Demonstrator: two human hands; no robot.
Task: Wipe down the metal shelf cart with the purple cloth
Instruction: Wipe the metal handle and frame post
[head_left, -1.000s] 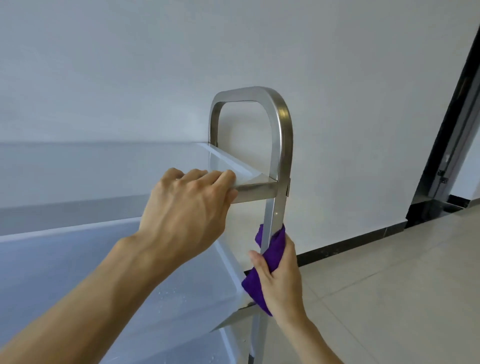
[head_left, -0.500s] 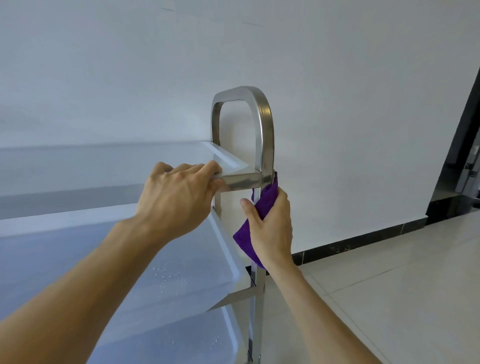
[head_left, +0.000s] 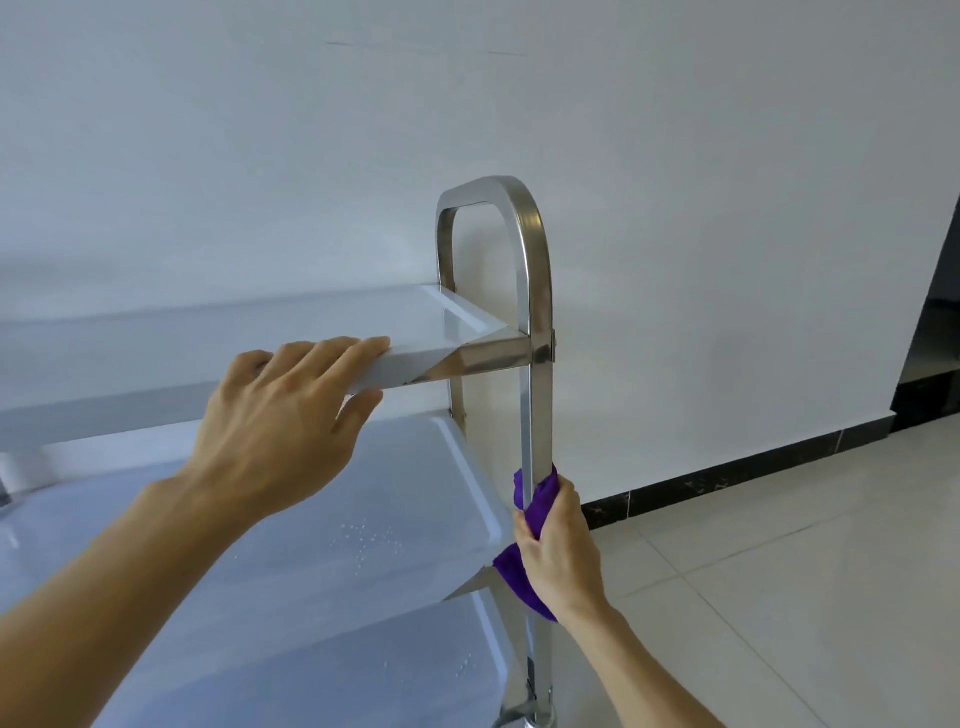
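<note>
- Cloth (head_left: 537, 501), purple, is wrapped around the near upright post (head_left: 540, 415) of a steel cart, level with the corner of the middle shelf (head_left: 363, 519); a loose end hangs below the wrist.
- The right hand (head_left: 558, 551) grips the cloth and post together, fingers curled round the far side and thumb laid along the near side.
- The left hand (head_left: 280, 421) is well apart from the cloth, up and to the left, holding the front edge of the top shelf (head_left: 260, 332): fingers lie nearly straight over the rim, thumb tucked under it.
- Above the top shelf the post bends over into a rounded handle loop (head_left: 498, 192).
- Water droplets (head_left: 369, 540) speckle the middle shelf, and a lower shelf (head_left: 363, 675) shows beneath it.
- Behind the cart stand a white wall (head_left: 675, 156) with a dark skirting strip (head_left: 727, 480), and a pale tiled floor (head_left: 805, 597) to the right.
- A dark door opening (head_left: 935, 338) cuts the right edge.
</note>
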